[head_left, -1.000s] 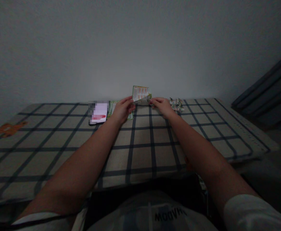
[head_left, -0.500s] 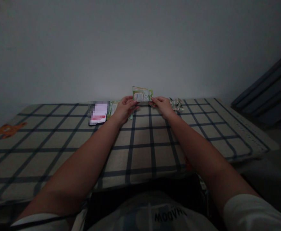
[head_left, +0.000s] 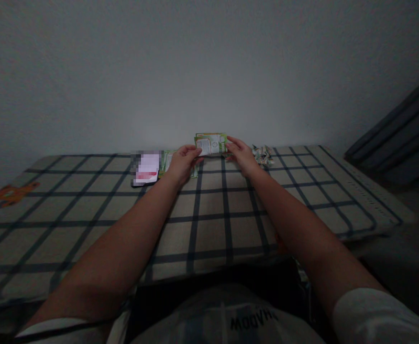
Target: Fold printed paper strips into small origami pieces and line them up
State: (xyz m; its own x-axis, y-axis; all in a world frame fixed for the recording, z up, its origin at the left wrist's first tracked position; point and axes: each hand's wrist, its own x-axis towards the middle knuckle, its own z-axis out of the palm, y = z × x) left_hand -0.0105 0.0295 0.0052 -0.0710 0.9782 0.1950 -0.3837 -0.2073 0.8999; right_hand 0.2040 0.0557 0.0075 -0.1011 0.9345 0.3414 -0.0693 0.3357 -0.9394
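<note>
A small green and white printed paper [head_left: 211,143] is held between both hands near the far edge of the checked surface. My left hand [head_left: 183,162] pinches its left end with thumb and fingers. My right hand [head_left: 241,155] grips its right end, fingers curled over the top. The paper is folded over into a low, wide strip.
A phone with a lit screen [head_left: 146,168] lies left of my left hand, with more green printed sheets [head_left: 167,160] beside it. A small heap of folded paper pieces [head_left: 263,155] sits right of my right hand. An orange scrap [head_left: 8,193] lies far left. A plain wall [head_left: 209,71] rises behind.
The paper stood taller a second ago; its upper part has been folded down, so it now shows as a low, wide strip. Both hands stayed in place on its ends.
</note>
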